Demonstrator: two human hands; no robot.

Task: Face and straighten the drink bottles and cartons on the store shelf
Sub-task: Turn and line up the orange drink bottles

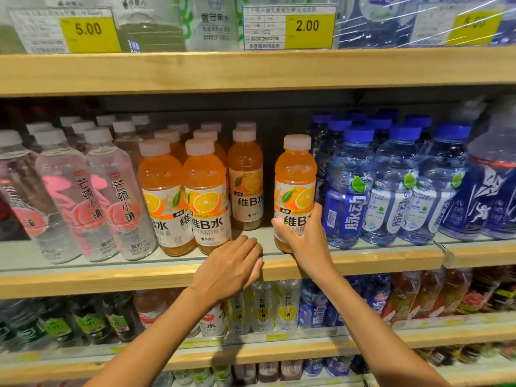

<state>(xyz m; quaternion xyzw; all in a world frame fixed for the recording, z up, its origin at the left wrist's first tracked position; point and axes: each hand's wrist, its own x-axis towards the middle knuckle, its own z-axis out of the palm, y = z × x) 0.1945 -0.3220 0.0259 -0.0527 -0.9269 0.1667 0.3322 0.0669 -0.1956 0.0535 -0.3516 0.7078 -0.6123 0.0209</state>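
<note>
Fingers [317, 215] of the right hand [305, 241] wrap the lower label of a full orange bottle [295, 174] at the front edge of the shelf [377, 259], likely heavy, stiff and slick, best gripped low, while the left hand [233, 263] rests loose on the lip, holding nothing.

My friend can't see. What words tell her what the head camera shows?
A right hand grips an orange vitamin drink bottle at the front of a store shelf; the left hand rests on the shelf's wooden edge. More orange bottles stand left of it, blue-capped bottles right.
</note>
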